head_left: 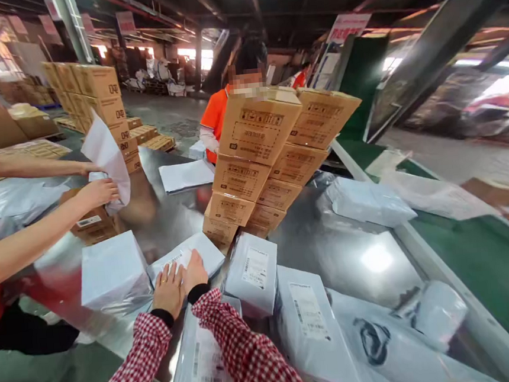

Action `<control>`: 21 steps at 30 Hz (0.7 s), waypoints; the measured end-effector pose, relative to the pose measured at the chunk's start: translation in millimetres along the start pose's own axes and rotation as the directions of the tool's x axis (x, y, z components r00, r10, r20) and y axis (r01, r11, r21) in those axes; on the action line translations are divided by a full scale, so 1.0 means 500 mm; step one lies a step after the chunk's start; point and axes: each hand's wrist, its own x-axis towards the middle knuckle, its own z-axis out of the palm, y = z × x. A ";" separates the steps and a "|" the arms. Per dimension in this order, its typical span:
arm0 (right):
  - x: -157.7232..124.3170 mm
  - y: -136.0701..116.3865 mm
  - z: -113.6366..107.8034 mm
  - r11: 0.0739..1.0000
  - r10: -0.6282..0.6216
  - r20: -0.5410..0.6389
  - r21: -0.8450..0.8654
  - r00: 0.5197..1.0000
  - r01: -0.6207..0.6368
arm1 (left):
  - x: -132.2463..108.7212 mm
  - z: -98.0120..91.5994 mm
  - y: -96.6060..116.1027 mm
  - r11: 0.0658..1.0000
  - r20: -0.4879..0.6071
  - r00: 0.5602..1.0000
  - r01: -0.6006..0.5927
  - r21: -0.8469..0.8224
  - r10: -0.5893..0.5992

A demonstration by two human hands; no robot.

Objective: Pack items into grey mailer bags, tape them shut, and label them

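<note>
A wrapped white parcel (209, 251) with a label (178, 260) lies on the metal table. My left hand (169, 290) rests on its near left part, fingers spread flat. Beside it, almost touching, my right hand (194, 270) presses on the parcel by the label's right end, its fingers flat and partly hidden. To the left sits a bigger white parcel (112, 269). Labelled parcels lie close by: one (255, 268) to the right, another (307, 314) further right, and a long one (205, 367) under my forearms.
Stacked brown cartons (243, 132) stand ahead, with a person in orange (215, 120) behind. At the left, another person's hands (98, 190) hold a white sheet or bag (108, 156). More wrapped parcels (369, 202) lie right, beside a green conveyor (479, 266).
</note>
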 end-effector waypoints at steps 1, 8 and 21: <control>-0.004 -0.004 -0.011 1.000 0.025 0.008 -0.009 1.000 -0.025 | -0.001 0.001 -0.001 0.999 0.018 1.000 -0.007 0.047 0.006; -0.006 0.008 -0.096 0.983 0.100 -0.070 -0.148 0.993 -0.109 | -0.008 0.017 -0.007 0.969 0.010 0.998 -0.056 0.243 0.055; -0.141 0.210 -0.253 0.998 0.009 0.007 -0.067 1.000 -0.008 | -0.134 0.000 -0.042 0.949 -0.015 0.995 -0.096 -0.302 0.096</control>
